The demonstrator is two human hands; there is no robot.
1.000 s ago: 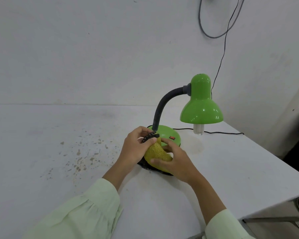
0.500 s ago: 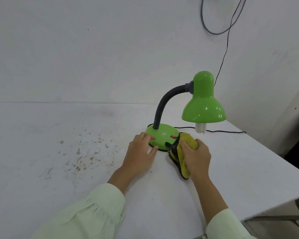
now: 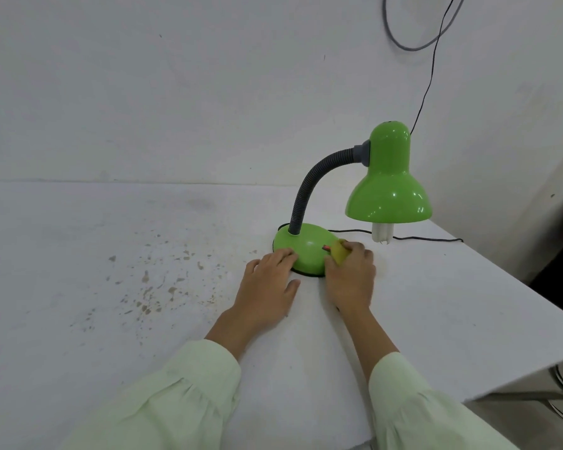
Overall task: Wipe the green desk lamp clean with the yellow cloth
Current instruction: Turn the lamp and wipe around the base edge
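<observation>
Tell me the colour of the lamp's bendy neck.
Dark grey, ribbed flexible neck; clearest in the head view.

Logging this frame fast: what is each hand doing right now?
Left hand: open, flat on the table, fingertips touching the lamp base.
Right hand: closed on the yellow cloth, against the base.

Yellow cloth (image 3: 339,254) mostly hidden under my right hand (image 3: 350,277), only small fold showing. Near edge of lamp base (image 3: 306,246) covered by my left hand (image 3: 267,285) fingertips. Red switch (image 3: 325,248) half hidden, too small to read. Wall cable (image 3: 403,43) cut off at top edge.
</observation>
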